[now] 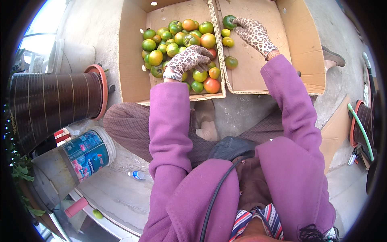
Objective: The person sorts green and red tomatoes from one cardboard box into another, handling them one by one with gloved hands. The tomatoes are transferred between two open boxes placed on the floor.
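Observation:
My right hand (254,34), in a leopard-print glove, grips a dark green tomato (228,22) by its right side. This tomato is in the upper left part of the right cardboard box (302,45). Below it sit two small yellow-green tomatoes (228,42) and a larger greenish one (231,62), along the box's left wall. My left hand (190,60), gloved alike, is over the pile of green, orange and red tomatoes (172,50) in the left cardboard box (133,51). Its fingers curl down near a red tomato (213,53); whether they hold anything is hidden.
The boxes stand side by side on a concrete floor (105,36), before my crossed legs (130,130). To the left are a large brown plant pot (57,96), a labelled bucket (87,154) and a plastic bottle (139,174). A cardboard sheet (335,130) and a green hose (361,130) lie right.

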A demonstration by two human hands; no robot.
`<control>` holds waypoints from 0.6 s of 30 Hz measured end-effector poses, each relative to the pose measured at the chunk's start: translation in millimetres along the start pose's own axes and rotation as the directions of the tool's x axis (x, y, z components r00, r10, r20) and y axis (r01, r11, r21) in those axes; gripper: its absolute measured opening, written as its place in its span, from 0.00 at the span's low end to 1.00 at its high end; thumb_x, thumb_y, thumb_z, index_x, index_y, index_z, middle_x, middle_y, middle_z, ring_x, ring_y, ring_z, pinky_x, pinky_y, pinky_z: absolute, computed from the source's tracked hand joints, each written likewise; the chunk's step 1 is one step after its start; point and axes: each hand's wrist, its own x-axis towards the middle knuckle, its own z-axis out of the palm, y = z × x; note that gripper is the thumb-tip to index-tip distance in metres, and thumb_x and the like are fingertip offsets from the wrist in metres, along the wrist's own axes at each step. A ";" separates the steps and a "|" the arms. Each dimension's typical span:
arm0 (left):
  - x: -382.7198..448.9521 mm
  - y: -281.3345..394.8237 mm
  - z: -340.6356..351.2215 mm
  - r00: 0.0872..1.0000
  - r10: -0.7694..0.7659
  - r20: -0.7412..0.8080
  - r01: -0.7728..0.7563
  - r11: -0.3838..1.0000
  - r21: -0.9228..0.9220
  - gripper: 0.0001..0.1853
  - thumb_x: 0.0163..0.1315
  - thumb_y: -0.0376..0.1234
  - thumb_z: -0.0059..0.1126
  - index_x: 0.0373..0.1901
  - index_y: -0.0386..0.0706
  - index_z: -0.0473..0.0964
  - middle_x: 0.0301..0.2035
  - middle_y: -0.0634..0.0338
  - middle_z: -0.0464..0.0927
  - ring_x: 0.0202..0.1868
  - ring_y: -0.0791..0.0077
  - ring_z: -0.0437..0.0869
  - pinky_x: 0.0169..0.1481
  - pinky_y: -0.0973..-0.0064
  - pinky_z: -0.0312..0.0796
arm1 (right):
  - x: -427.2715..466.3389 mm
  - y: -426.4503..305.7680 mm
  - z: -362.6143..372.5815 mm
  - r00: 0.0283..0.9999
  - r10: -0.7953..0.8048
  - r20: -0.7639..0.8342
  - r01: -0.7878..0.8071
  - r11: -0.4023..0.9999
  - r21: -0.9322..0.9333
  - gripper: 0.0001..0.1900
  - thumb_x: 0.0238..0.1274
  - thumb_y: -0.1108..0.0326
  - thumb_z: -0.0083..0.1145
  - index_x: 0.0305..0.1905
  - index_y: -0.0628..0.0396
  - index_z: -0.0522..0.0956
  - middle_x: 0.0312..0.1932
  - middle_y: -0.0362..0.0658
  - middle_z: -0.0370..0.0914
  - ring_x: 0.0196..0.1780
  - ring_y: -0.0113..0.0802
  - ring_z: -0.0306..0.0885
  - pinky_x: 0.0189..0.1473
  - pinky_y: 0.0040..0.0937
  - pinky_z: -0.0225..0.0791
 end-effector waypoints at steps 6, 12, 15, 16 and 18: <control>1.3 12.9 -13.3 0.925 -0.025 -0.378 -0.183 0.844 -0.504 0.16 0.68 0.35 0.52 0.50 0.34 0.76 0.39 0.54 0.83 0.36 0.68 0.85 0.41 0.73 0.78 | -23.8 1.2 53.0 0.737 -0.018 0.675 0.237 0.943 -0.234 0.36 0.44 0.61 0.71 0.63 0.51 0.72 0.52 0.50 0.80 0.56 0.46 0.77 0.57 0.41 0.70; -15.9 26.1 -5.4 0.850 0.112 -0.514 -0.476 0.580 -0.661 0.10 0.68 0.33 0.54 0.43 0.35 0.76 0.35 0.54 0.81 0.37 0.69 0.83 0.41 0.72 0.78 | -29.2 -15.1 67.8 0.714 -0.050 0.698 0.311 0.916 -0.253 0.28 0.41 0.55 0.71 0.51 0.54 0.79 0.42 0.50 0.83 0.48 0.47 0.82 0.48 0.43 0.75; -17.7 55.8 -4.6 0.920 0.016 -0.391 -0.287 0.708 -0.646 0.09 0.67 0.32 0.53 0.45 0.38 0.76 0.37 0.53 0.81 0.39 0.68 0.83 0.44 0.71 0.77 | -20.5 5.0 55.4 0.724 -0.049 0.688 0.256 0.945 -0.202 0.26 0.41 0.56 0.71 0.47 0.56 0.81 0.42 0.51 0.83 0.48 0.47 0.82 0.49 0.42 0.75; -16.0 37.5 -8.3 0.928 0.063 -0.367 -0.294 0.728 -0.619 0.13 0.68 0.34 0.54 0.47 0.35 0.76 0.37 0.52 0.82 0.37 0.68 0.85 0.41 0.73 0.78 | -15.5 -22.8 30.3 0.694 0.082 0.716 0.124 0.965 -0.231 0.28 0.40 0.56 0.72 0.50 0.56 0.80 0.42 0.53 0.83 0.50 0.48 0.81 0.53 0.41 0.72; -6.5 23.8 -11.7 0.949 0.151 -0.276 -0.290 0.763 -0.578 0.17 0.68 0.36 0.53 0.50 0.32 0.76 0.37 0.52 0.83 0.35 0.68 0.87 0.37 0.76 0.79 | -9.3 -23.6 0.9 0.886 0.037 0.462 0.034 0.989 -0.144 0.31 0.42 0.55 0.72 0.54 0.56 0.78 0.43 0.53 0.83 0.50 0.48 0.81 0.56 0.42 0.72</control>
